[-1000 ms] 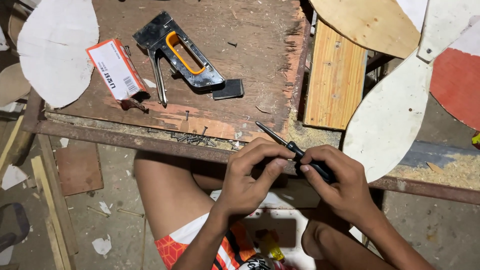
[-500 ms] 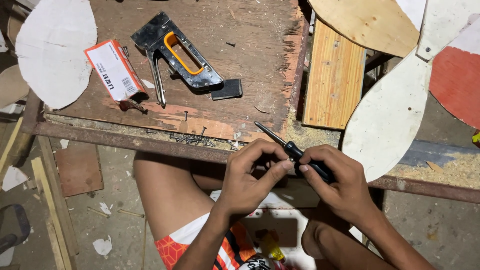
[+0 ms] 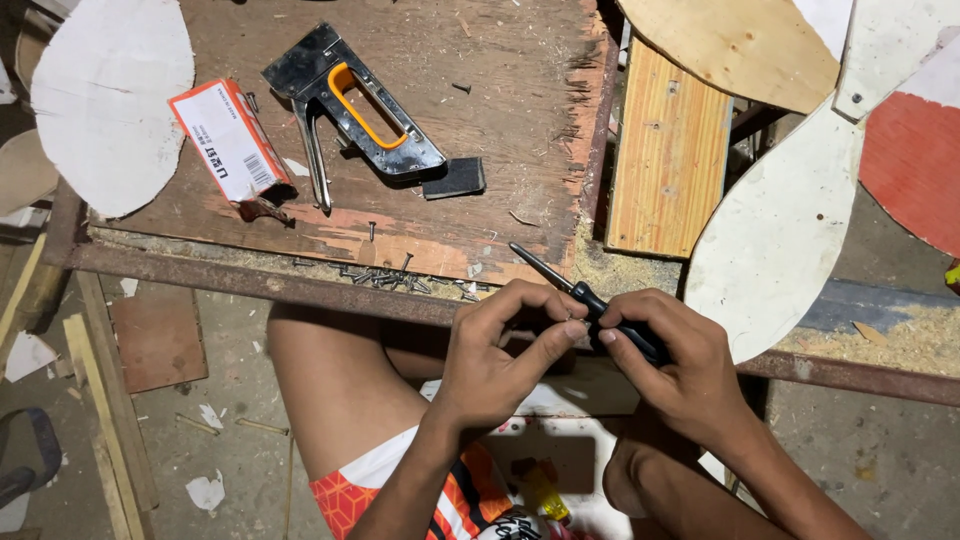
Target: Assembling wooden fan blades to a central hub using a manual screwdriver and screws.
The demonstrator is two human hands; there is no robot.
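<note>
A screwdriver [image 3: 560, 280] with a black handle and a dark metal shaft is gripped in my right hand [image 3: 675, 365] by the handle, tip pointing up and left over the bench edge. The fingers of my left hand [image 3: 500, 355] pinch at the shaft close to the handle, thumb against my right fingertips. Both hands hover just in front of the worn wooden bench top [image 3: 440, 90], above my bare knees. What my left fingertips pinch, if anything small, is hidden.
A staple gun [image 3: 355, 115] with an orange grip lies on the bench beside a small orange and white box [image 3: 225, 140]. Several loose nails [image 3: 400, 278] lie along the rusty front rail [image 3: 230, 280]. White cut-out boards [image 3: 110, 95] [image 3: 790, 220] and a striped wood block [image 3: 670, 150] flank the bench.
</note>
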